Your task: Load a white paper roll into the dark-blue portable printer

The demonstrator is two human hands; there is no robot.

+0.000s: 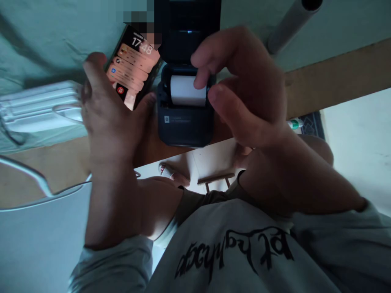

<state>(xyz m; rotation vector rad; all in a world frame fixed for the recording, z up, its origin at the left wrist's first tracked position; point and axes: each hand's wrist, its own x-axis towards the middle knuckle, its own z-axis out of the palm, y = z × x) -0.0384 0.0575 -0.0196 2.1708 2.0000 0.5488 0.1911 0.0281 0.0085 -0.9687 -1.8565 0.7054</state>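
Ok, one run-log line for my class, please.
left hand: holds lit black phone | right hand: fingertip at white paper roll | dark rounded plastic device: lid raised, roll inside

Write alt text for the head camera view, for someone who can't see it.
A person's right hand is curled over a white roll inside a dark box with its lid raised. To its left, the left hand holds a lit phone showing 17:48. Below is a pale shirt with dark lettering.
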